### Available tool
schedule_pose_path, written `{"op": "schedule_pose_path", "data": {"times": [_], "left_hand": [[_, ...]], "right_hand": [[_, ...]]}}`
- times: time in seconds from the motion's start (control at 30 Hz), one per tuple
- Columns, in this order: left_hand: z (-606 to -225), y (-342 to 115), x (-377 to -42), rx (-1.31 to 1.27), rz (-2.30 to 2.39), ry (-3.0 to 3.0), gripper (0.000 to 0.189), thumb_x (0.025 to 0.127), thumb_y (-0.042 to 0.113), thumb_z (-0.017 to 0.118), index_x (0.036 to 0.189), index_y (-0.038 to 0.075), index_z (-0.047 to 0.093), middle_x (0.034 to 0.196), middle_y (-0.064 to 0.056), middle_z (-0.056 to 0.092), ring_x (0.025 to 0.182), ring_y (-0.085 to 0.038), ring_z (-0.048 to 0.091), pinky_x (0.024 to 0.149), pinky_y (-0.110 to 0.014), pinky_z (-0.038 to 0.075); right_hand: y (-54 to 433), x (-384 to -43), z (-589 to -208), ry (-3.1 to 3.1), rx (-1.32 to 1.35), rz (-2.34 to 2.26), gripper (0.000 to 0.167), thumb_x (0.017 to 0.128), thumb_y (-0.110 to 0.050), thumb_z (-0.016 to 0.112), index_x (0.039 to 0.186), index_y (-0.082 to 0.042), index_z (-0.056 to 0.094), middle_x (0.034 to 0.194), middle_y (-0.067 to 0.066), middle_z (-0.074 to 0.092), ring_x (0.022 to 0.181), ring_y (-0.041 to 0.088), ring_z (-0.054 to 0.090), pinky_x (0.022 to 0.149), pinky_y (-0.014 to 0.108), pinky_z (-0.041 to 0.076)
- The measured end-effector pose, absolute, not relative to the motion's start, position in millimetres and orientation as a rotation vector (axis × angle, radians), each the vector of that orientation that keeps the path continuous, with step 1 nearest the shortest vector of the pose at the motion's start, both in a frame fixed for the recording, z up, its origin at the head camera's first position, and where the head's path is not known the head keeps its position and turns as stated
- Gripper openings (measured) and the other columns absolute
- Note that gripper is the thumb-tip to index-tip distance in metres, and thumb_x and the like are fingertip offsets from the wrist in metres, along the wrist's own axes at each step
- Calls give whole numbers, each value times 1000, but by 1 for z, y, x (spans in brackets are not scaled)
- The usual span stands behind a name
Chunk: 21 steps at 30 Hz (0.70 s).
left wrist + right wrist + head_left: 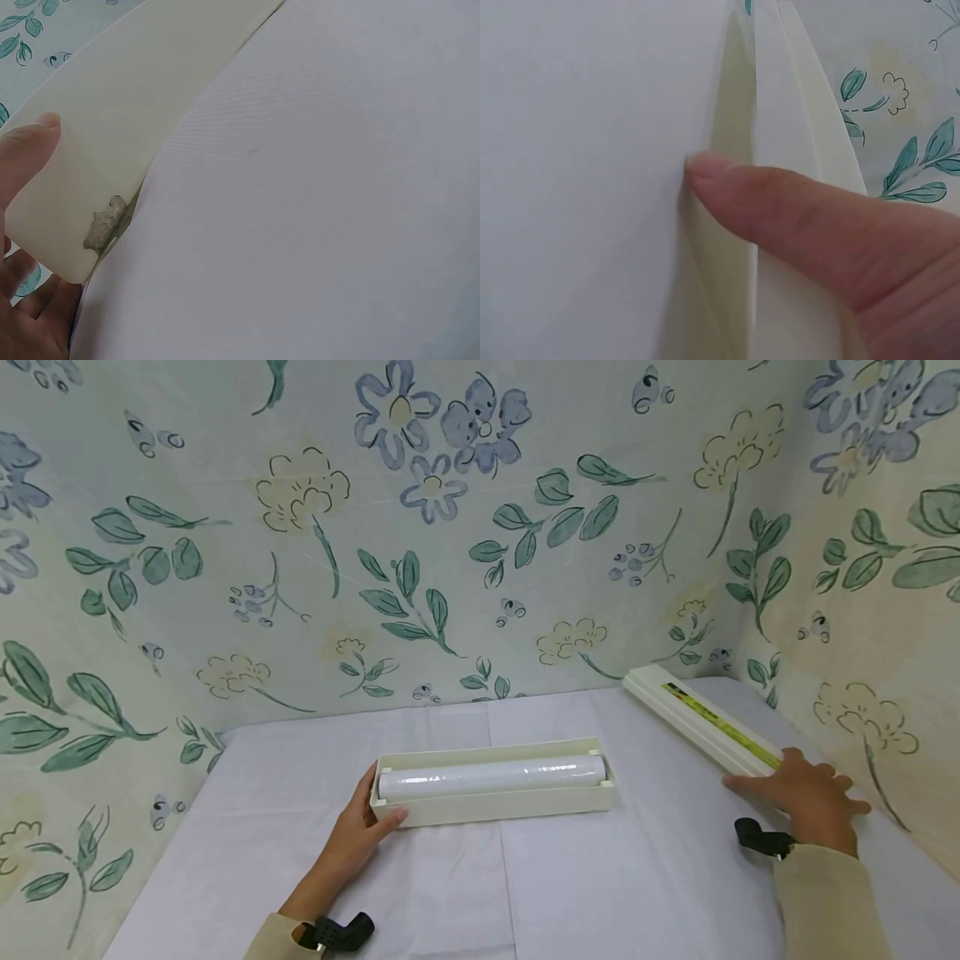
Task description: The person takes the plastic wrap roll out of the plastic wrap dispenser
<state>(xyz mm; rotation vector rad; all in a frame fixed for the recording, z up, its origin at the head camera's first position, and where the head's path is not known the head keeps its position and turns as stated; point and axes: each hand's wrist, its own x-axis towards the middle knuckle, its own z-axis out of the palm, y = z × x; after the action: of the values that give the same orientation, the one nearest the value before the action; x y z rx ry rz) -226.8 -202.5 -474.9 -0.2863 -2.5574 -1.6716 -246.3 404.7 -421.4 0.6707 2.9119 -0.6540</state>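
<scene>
An open cream dispenser box [510, 806] lies across the table with a shiny roll of plastic wrap [491, 777] inside it. My left hand [367, 827] grips the box's left end, thumb on its front wall and fingers round the end. A patch of greyish residue [106, 225] shows near the box's lower edge in the left wrist view. Off to the right lies the long cream lid [693, 722] with a yellow-green label strip. My right hand [813, 802] rests over the lid's near end, fingers spread. Its straight thumb [780, 199] crosses the lid's side in the right wrist view.
A white cloth [450, 893] covers the table. Flower-patterned fabric [450, 568] stands behind and along the sides, with the lid's far end close to the back one. Black straps with camera mounts sit on both wrists.
</scene>
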Motion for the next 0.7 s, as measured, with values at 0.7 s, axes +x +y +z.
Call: {"op": "schedule_pose_path", "data": {"times": [0.7], "left_hand": [[-476, -203, -228, -297, -1682, -2548, 90, 87, 34, 72, 155, 29, 13, 153, -7, 33, 135, -30, 40, 105, -47, 38]], "right_hand": [[400, -246, -418, 2790, 685, -680, 130, 66, -72, 70, 139, 16, 9, 109, 48, 21, 110, 71, 14, 87, 86, 10]]}}
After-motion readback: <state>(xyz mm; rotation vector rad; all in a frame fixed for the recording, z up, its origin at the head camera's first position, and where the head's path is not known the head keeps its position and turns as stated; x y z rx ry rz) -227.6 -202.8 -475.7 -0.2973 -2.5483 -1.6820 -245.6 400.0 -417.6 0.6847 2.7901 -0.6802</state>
